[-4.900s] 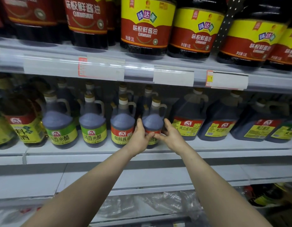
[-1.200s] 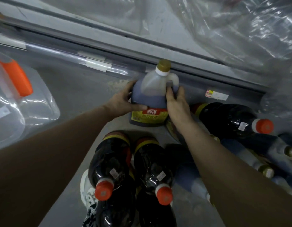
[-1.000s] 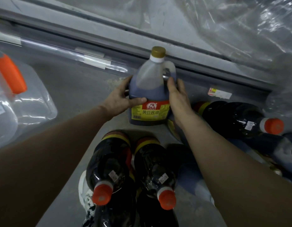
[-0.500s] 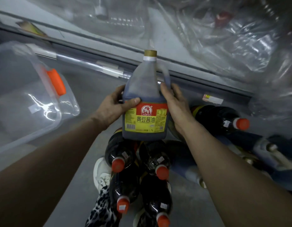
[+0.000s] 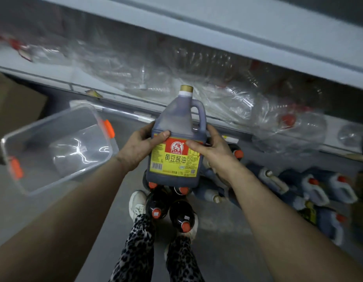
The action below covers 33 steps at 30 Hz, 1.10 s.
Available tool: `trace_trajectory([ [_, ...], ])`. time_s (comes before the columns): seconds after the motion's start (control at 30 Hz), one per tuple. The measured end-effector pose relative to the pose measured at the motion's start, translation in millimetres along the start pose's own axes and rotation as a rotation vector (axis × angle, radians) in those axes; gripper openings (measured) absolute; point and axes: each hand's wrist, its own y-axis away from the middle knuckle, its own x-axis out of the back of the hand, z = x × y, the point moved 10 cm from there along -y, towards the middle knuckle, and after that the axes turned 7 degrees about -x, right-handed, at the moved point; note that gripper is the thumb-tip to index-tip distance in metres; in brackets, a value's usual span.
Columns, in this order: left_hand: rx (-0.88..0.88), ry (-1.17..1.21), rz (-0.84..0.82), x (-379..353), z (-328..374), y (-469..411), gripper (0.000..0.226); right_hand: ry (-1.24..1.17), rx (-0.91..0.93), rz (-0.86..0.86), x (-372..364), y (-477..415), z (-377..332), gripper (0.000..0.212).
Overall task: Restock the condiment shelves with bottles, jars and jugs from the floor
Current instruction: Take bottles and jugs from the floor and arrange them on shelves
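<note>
A dark soy sauce jug [image 5: 177, 139] with a yellow and red label, a gold cap and a side handle hangs upright in the air above the floor. My left hand [image 5: 138, 148] grips its left side, thumb across the label's top. My right hand [image 5: 214, 149] grips its right side below the handle. Under the jug, several dark bottles with orange caps [image 5: 181, 217] lie on the grey floor by my feet. More jugs with red and white caps [image 5: 310, 188] lie in a heap on the floor to the right.
A clear plastic bin with orange clips [image 5: 56, 147] stands on the floor at left. The bottom shelf [image 5: 119, 82] ahead holds crumpled clear plastic wrap [image 5: 227, 92]. A higher shelf edge [image 5: 237, 31] crosses the top. A brown cardboard box [image 5: 15, 102] is at far left.
Both hands have lifted the jug up off the floor towards me. My view has risen, so the shelves, the bin and my legs show more.
</note>
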Motion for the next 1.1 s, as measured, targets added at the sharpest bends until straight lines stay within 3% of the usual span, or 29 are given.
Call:
trace_trajectory([
  [0.1, -0.021, -0.024, -0.037, -16, 45, 30, 0.041, -0.044, 0.009, 0.002, 7, 44, -25, 0.101],
  [0.23, -0.051, -0.040, -0.057, -34, 104, 71, 0.038, -0.119, 0.024, 0.022, 19, 104, -58, 0.112],
  [0.47, -0.120, -0.072, -0.142, -63, 190, 134, 0.036, -0.132, 0.145, 0.058, 37, 198, -122, 0.087],
  [0.53, -0.148, -0.090, -0.167, -71, 218, 152, 0.038, -0.134, 0.169, 0.088, 45, 230, -141, 0.087],
  [0.67, -0.205, -0.132, -0.232, -87, 267, 176, 0.047, -0.147, 0.203, 0.102, 53, 275, -170, 0.066],
  [0.8, -0.276, -0.202, -0.280, -100, 318, 195, 0.055, -0.163, 0.276, 0.140, 63, 314, -208, 0.082],
  [1.1, -0.450, -0.282, -0.323, -122, 414, 208, 0.055, -0.110, 0.466, 0.216, 94, 366, -288, 0.078],
])
